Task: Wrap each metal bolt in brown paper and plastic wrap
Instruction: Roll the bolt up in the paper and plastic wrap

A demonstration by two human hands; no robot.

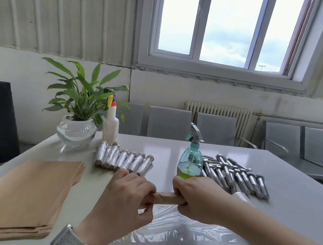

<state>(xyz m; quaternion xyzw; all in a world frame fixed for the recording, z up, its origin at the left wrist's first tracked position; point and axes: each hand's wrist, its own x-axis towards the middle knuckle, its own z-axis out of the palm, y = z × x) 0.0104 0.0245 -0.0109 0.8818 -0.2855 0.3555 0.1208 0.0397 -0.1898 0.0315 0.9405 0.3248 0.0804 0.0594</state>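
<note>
**Paper-wrapped bolt held at both ends over plastic wrap**

A bolt rolled in brown paper [166, 197] is held level between the two hands, just above a sheet of plastic wrap [178, 231] spread on the white worktop [283, 215]. The left hand [128, 194] is curled round the left end of the roll, and the right hand [199, 197] is closed round the right end. Only the short middle stretch of the roll is seen; both ends are covered by the fingers, and the metal itself is hidden under the paper. The near edge of the plastic wrap is cut off by the bottom of the view, and its outline is hard to trace against the pale surface.

A stack of brown paper sheets [29, 193] lies to the left. Behind the left hand, a row of finished wrapped bolts [123, 159] is laid side by side. Bare metal bolts [235, 176] are lined up to the right, partly screened by a blue spray bottle [191, 162] standing just behind the right hand. A white bottle [110, 125] and a potted plant [77, 117] stand at the far left corner.
</note>
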